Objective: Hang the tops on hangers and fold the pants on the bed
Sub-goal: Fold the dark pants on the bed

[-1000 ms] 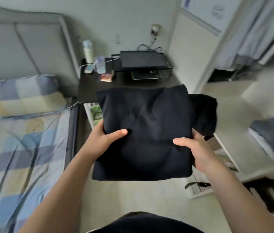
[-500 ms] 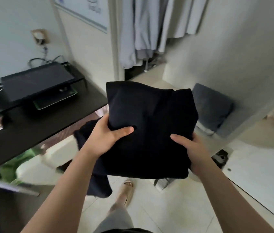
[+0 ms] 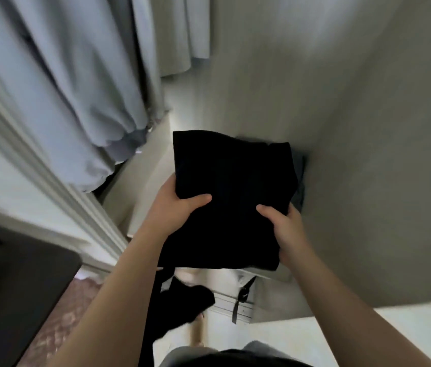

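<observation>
Since the pale curtain [image 3: 71,102] fills the upper left and is the biggest thing in sight, take your bearings from it: the dark desk [image 3: 18,287] sits below it at the lower left, and the folded black garment [image 3: 230,197] is held in mid-air just to the lower right of its hem, in front of a plain wall [image 3: 368,128]. The garment looks light, soft and floppy, so it will probably sag or unfold wherever it goes unsupported; one loose part [image 3: 182,308] already dangles under the fold. Your left hand [image 3: 174,210] grips the near left edge and your right hand [image 3: 285,229] the near right edge, thumbs on top, fingers curled underneath out of sight. Hold at those two sides and gather the trailing part.
</observation>
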Available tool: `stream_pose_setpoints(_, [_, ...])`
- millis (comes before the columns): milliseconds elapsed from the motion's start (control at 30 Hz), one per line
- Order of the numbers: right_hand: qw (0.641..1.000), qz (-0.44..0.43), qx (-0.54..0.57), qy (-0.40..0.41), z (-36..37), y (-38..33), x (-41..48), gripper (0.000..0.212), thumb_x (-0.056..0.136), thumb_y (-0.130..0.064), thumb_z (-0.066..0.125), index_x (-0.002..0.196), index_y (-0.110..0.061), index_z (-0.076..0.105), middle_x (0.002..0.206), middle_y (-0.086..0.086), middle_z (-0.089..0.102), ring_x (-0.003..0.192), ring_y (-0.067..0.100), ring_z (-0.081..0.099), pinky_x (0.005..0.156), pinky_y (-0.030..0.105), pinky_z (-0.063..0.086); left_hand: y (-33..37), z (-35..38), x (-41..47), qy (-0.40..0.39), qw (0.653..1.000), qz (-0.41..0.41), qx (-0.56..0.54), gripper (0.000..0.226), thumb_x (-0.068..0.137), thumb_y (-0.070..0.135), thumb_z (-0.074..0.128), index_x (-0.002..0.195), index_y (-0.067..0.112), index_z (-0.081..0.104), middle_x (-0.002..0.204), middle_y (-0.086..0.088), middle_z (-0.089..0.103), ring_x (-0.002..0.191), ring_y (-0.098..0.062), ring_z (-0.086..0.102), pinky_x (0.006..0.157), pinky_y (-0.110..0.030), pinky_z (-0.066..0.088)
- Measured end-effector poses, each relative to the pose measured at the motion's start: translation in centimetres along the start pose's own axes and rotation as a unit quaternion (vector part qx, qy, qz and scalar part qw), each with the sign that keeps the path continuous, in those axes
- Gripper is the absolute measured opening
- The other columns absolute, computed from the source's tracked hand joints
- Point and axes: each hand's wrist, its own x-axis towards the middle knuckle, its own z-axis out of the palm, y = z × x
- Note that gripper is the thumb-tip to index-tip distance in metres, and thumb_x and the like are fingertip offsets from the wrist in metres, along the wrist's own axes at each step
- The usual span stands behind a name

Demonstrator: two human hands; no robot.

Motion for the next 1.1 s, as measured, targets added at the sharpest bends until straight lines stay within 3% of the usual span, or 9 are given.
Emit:
stream_pose_setpoints(167, [0.996, -0.001, -0.016, 0.082, 0.2, -0.1, 5.3, 0.037, 0.084, -0.020, 0.076, 0.115, -0.037, 0.065, 0.104, -0.009, 0.076, 0.088, 0.013, 0.075, 0.065, 0.025, 0.059, -2.5, 1.9, 8.4, -0.084, 0.995, -0.032, -0.034, 0.060, 0.080, 0.022, 0.085, 0.132, 0.034, 0.057, 0.119, 0.017, 0.068, 0.105, 0.000, 0.067, 0.096, -0.027, 0.053])
stream_pose_setpoints(333, [0.987, 0.005, -0.050, 0.156, -0.2, -0.3, 11.8, 0.042, 0.091, -0.014, 0.070, 0.132, -0.023, 0.061, 0.106, -0.007, 0.073, 0.089, 0.012, 0.072, 0.065, 0.021, 0.055, -5.1, 5.6, 15.9, -0.127, 0.990, -0.047, -0.031, 0.063, 0.081, 0.018, 0.084, 0.139, 0.023, 0.057, 0.126, 0.005, 0.067, 0.112, -0.010, 0.066, 0.100, -0.030, 0.051])
stream_pose_setpoints(467, [0.979, 0.033, -0.057, 0.194, -1.4, -0.6, 17.2, 0.045, 0.093, -0.009, 0.066, 0.137, -0.017, 0.058, 0.113, 0.001, 0.069, 0.104, 0.025, 0.066, 0.090, 0.040, 0.055, -7.3, 9.5, 21.3, -0.137, 0.989, -0.057, -0.027, 0.062, 0.082, 0.017, 0.083, 0.139, 0.019, 0.058, 0.128, 0.001, 0.067, 0.113, -0.014, 0.065, 0.106, -0.037, 0.049])
stream_pose_setpoints(633, [0.974, 0.040, -0.073, 0.212, -4.2, -0.5, 24.9, 0.044, 0.093, -0.005, 0.064, 0.136, -0.016, 0.058, 0.110, 0.001, 0.068, 0.105, 0.027, 0.066, 0.092, 0.041, 0.053, -10.1, 13.8, 28.1, -0.151, 0.987, -0.054, -0.025, 0.059, 0.086, 0.020, 0.080, 0.140, 0.020, 0.056, 0.127, 0.004, 0.067, 0.111, -0.010, 0.065, 0.093, -0.023, 0.050])
stream_pose_setpoints(733, [0.966, 0.011, -0.113, 0.234, -5.5, 0.1, 29.4, 0.052, 0.093, -0.010, 0.065, 0.142, -0.015, 0.052, 0.121, 0.006, 0.065, 0.111, 0.028, 0.063, 0.098, 0.042, 0.051, -11.1, 16.3, 32.1, -0.130, 0.991, -0.038, -0.011, 0.064, 0.088, 0.017, 0.077, 0.146, 0.016, 0.048, 0.134, -0.002, 0.062, 0.123, -0.018, 0.060, 0.101, -0.028, 0.046])
stream_pose_setpoints(800, [0.934, 0.000, -0.211, 0.290, -6.1, 1.2, 32.4, 0.065, 0.092, -0.016, 0.064, 0.151, -0.020, 0.037, 0.136, 0.011, 0.057, 0.118, 0.031, 0.057, 0.102, 0.044, 0.047, -11.9, 18.0, 34.1, -0.063, 0.994, -0.026, 0.082, 0.081, 0.091, 0.026, 0.073, 0.157, 0.019, 0.027, 0.149, -0.006, 0.049, 0.136, -0.027, 0.048, 0.111, -0.038, 0.038])
stream_pose_setpoints(900, [0.833, -0.002, -0.432, 0.344, -5.9, 3.2, 34.9, 0.082, 0.090, -0.024, 0.059, 0.158, -0.027, 0.013, 0.162, 0.009, 0.025, 0.146, 0.033, 0.025, 0.117, 0.055, 0.023, -13.8, 19.7, 34.9, 0.060, 0.941, 0.070, 0.325, 0.085, 0.093, 0.042, 0.062, 0.160, 0.034, 0.009, 0.165, -0.007, 0.022, 0.148, -0.036, 0.025, 0.114, -0.056, 0.026])
stream_pose_setpoints(1033, [0.667, -0.142, -0.688, 0.247, -5.6, 6.1, 36.4, 0.071, 0.095, -0.035, 0.046, 0.159, -0.038, 0.015, 0.169, 0.003, 0.007, 0.153, 0.032, 0.011, 0.117, 0.062, 0.011, -17.6, 22.1, 35.4, -0.040, 0.875, 0.171, 0.451, 0.062, 0.101, 0.056, 0.032, 0.158, 0.045, 0.012, 0.170, -0.002, 0.004, 0.153, -0.036, 0.008, 0.120, -0.057, 0.019])
stream_pose_setpoints(1100, [0.661, -0.135, -0.705, 0.219, -6.0, 7.3, 37.8, 0.062, 0.102, -0.042, 0.036, 0.159, -0.039, 0.014, 0.169, 0.002, 0.005, 0.153, 0.032, 0.010, 0.118, 0.063, 0.013, -19.5, 23.0, 36.3, -0.061, 0.868, 0.156, 0.467, 0.061, 0.101, 0.060, 0.022, 0.158, 0.047, 0.005, 0.170, 0.000, -0.002, 0.154, -0.035, 0.002, 0.122, -0.057, 0.017])
